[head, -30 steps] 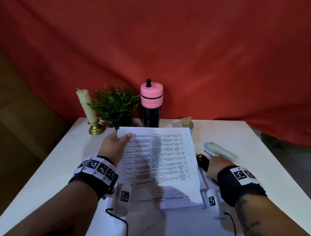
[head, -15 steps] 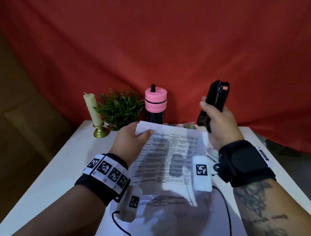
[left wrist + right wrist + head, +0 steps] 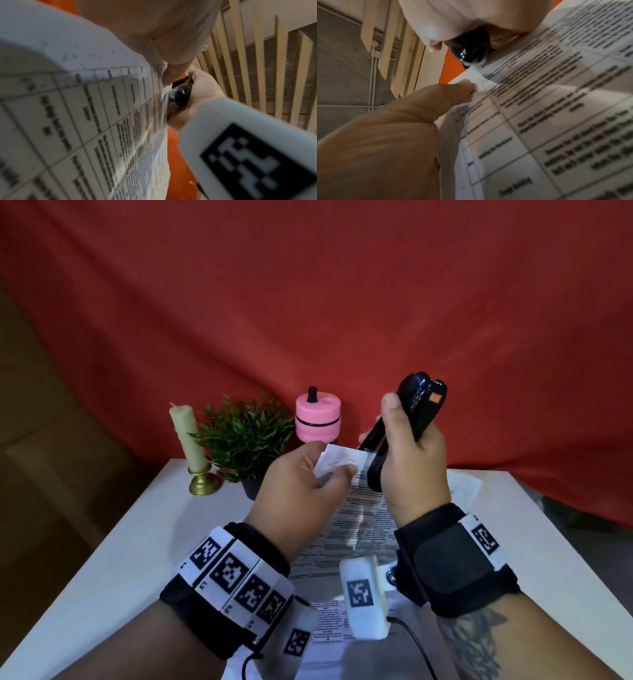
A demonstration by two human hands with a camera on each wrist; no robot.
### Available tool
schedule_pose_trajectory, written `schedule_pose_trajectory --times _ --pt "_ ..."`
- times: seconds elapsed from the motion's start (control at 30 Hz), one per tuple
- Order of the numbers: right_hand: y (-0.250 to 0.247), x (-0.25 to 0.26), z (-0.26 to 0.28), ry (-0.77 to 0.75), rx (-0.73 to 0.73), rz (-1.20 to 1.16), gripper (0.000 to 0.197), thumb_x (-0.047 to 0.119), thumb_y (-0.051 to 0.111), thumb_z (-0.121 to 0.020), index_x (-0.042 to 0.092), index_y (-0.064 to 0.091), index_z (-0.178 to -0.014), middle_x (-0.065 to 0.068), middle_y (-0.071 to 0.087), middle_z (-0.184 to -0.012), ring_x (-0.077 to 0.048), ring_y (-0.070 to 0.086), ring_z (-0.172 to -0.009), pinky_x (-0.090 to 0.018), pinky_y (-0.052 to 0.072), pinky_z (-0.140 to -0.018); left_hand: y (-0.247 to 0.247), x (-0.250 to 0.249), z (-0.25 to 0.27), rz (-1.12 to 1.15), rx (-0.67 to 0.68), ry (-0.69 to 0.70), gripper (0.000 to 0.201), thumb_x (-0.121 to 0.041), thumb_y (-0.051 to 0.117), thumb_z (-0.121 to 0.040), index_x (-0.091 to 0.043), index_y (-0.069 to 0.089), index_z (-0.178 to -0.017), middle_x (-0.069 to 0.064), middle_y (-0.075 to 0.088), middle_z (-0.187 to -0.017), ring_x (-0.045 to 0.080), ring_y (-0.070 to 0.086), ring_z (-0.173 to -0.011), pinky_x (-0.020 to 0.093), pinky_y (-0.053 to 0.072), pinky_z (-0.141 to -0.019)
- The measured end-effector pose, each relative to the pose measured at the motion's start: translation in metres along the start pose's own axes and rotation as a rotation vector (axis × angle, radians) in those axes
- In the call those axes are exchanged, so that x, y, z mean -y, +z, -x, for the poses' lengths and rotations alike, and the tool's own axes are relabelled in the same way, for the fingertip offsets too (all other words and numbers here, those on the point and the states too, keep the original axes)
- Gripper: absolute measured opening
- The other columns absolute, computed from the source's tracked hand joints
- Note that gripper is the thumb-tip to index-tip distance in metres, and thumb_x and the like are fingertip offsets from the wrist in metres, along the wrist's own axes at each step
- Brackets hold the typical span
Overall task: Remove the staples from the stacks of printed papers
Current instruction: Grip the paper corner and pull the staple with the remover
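Since 0.5 s ago the left hand (image 3: 301, 477) has lifted the stack's top corner off the table (image 3: 102, 559) & the right hand (image 3: 407, 453) has dropped the black staple remover (image 3: 411, 419) onto it. Printed papers (image 3: 359, 529) run from the raised corner at 12 o'clock back toward 6, lower part lying on the table; bare tabletop at 9 & 3. L hand pinches the corner, thumb (image 3: 453, 92) on top. R hand is wrapped round the remover, tool tilted, its lower tip touching the paper edge just at 3 o'clock of the L fingers. Staple itself can't be made out. At 11 o'clock on the far edge: candle (image 3: 186, 440), plant (image 3: 246, 436), pink-lidded bottle (image 3: 317, 416), all well apart from both hands. 1 loose sheet (image 3: 462, 487) lies at 2 o'clock.
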State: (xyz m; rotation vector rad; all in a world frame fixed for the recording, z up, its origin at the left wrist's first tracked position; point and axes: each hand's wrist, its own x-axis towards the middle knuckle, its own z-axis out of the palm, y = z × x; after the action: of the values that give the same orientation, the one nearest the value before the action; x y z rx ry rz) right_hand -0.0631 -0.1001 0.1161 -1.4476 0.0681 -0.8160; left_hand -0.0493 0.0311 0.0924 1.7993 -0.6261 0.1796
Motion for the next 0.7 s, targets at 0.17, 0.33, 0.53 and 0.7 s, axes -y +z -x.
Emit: schedule_pose_trajectory --times 0.17,0.33,0.53,0.7 --pt "0.0013 0.0020 -0.0003 -0.024 -0.010 0.006 0.038 0.062 0.059 -0.071 0.024 0.060 -0.069 -0.004 0.064 -0.070 -0.022 0.062 -0.073 -0.034 0.050 -0.066 0.0031 -0.0031 -0.0022 -0.043 -0.004 0.037 0.046 -0.040 0.059 -0.082 0.005 0.058 -0.092 0.024 0.064 -0.078 0.035 0.059 -0.069 0.051 0.050 -0.062" --pt "0.0003 0.0018 -0.0017 -0.044 -0.014 0.012 0.044 0.061 0.058 -0.073 0.018 0.057 -0.067 -0.015 0.061 -0.070 -0.028 0.059 -0.069 -0.041 0.050 -0.065 0.0043 -0.0029 -0.0026 -0.033 -0.001 0.049 0.045 -0.039 0.060 -0.084 0.005 0.058 -0.093 0.025 0.064 -0.079 0.036 0.059 -0.069 0.050 0.050 -0.059" --pt "-0.0002 0.0045 -0.0043 -0.063 -0.017 -0.002 0.038 0.060 0.060 -0.073 0.024 0.056 -0.062 -0.003 0.057 -0.062 -0.039 0.060 -0.070 -0.044 0.051 -0.065 0.0053 -0.0039 -0.0019 0.002 -0.007 0.062 0.036 -0.028 0.065 -0.089 0.006 0.057 -0.091 0.027 0.061 -0.074 0.035 0.053 -0.059 0.043 0.043 -0.051" --pt "-0.0024 0.0084 -0.0075 -0.096 0.000 0.058 0.045 0.064 0.059 -0.071 0.022 0.053 -0.056 -0.010 0.055 -0.055 -0.031 0.059 -0.058 -0.036 0.047 -0.056 0.0093 -0.0083 0.0018 0.083 0.006 0.040 0.017 -0.023 0.066 -0.089 -0.006 0.063 -0.092 0.023 0.065 -0.078 0.039 0.058 -0.066 0.046 0.047 -0.054"
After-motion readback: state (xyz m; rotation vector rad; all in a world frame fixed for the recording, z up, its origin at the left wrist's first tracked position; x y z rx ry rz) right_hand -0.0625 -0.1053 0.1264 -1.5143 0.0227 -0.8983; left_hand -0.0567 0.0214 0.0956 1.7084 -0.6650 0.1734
